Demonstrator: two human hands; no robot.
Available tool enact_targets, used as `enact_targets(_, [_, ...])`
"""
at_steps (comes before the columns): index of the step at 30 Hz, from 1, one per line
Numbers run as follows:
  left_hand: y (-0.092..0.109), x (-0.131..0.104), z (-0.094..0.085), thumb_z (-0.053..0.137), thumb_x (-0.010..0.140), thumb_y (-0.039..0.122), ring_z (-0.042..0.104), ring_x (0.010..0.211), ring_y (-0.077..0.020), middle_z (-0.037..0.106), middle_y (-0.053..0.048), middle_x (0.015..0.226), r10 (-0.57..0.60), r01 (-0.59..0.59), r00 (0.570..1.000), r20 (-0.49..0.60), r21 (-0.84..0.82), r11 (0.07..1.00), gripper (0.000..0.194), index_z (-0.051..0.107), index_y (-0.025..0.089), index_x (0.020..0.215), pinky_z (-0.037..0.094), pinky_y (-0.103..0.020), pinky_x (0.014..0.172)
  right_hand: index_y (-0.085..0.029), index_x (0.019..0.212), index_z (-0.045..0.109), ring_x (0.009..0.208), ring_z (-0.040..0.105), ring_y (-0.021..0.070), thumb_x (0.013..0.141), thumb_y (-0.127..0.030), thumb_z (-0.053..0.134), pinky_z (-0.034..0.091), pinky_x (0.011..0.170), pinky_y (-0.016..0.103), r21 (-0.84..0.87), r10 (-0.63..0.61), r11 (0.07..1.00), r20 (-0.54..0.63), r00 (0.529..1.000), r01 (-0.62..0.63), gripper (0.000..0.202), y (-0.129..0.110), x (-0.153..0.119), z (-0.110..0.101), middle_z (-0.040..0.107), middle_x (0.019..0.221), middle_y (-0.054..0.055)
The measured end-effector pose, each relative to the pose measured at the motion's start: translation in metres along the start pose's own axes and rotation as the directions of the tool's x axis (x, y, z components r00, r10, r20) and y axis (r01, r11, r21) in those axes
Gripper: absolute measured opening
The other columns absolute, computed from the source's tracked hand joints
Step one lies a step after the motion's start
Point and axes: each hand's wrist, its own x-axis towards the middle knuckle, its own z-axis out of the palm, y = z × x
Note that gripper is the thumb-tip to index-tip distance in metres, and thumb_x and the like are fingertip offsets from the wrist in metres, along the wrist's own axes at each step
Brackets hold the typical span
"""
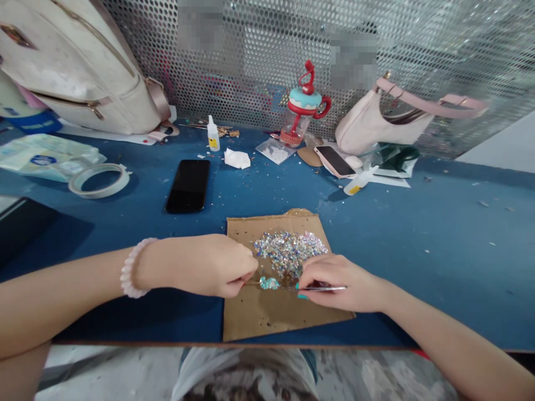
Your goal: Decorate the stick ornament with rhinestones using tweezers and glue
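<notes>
Over a piece of cardboard [251, 320], my left hand [209, 266], with a beaded bracelet on its wrist, is closed in a pinch on a thin stick [252, 283]. At the stick's right end sits a small piece covered in teal, glittering stones [268, 283]. My right hand [334, 281] is closed around slim metal tweezers [330, 288], which lie level and point left toward that piece. Whether their tips touch it I cannot tell. Just beyond both hands, a spread of loose shiny rhinestones [288, 250] covers the cardboard's upper part.
Behind the cardboard lie a black phone [188, 186], a small glue bottle [213, 136], crumpled tissue [237, 159] and a second phone [335, 161]. A tape roll [99, 181] and backpack [83, 72] are left. A red-handled cup [297, 114] and handbag [376, 125] stand by the perforated panel.
</notes>
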Motion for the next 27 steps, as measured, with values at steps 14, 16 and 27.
enact_targets(14, [0.0003,0.0015,-0.0010,0.050,0.081,0.012,0.044,0.057,-0.0092,0.058,0.003,0.069,-0.029,0.029,0.999,0.030,-0.006,1.000,0.010,0.050,0.019,0.074,0.027,-0.025,0.053,-0.015,0.078,0.061,0.059,0.049,0.0077,0.089,-0.016,0.055,0.038,0.056,0.019,0.006,0.015,1.000,0.008,1.000,-0.015,0.012,-0.0016,0.0005,-0.0005,0.056,0.063,-0.001])
enact_targets(16, [0.0005,0.0015,-0.0013,0.050,0.081,0.012,0.044,0.057,-0.0093,0.058,0.003,0.069,-0.035,0.035,0.999,0.037,-0.002,0.999,0.010,0.050,0.019,0.074,0.027,-0.025,0.053,-0.015,0.078,0.060,0.059,0.049,0.0078,0.089,-0.016,0.055,0.038,0.057,0.019,0.008,0.018,1.000,0.008,1.000,-0.018,0.012,-0.0016,0.0007,-0.0005,0.056,0.063,-0.002])
enact_targets(27, [-0.0018,0.0005,0.0013,0.051,0.080,0.011,0.044,0.058,-0.0094,0.056,0.003,0.070,-0.014,0.014,1.000,0.008,-0.010,1.000,0.010,0.050,0.019,0.075,0.029,-0.025,0.055,-0.014,0.079,0.061,0.060,0.049,0.0076,0.089,-0.015,0.055,0.039,0.057,0.019,0.008,0.001,1.000,0.001,1.000,-0.001,0.011,-0.0007,0.0006,0.0000,0.057,0.063,-0.001])
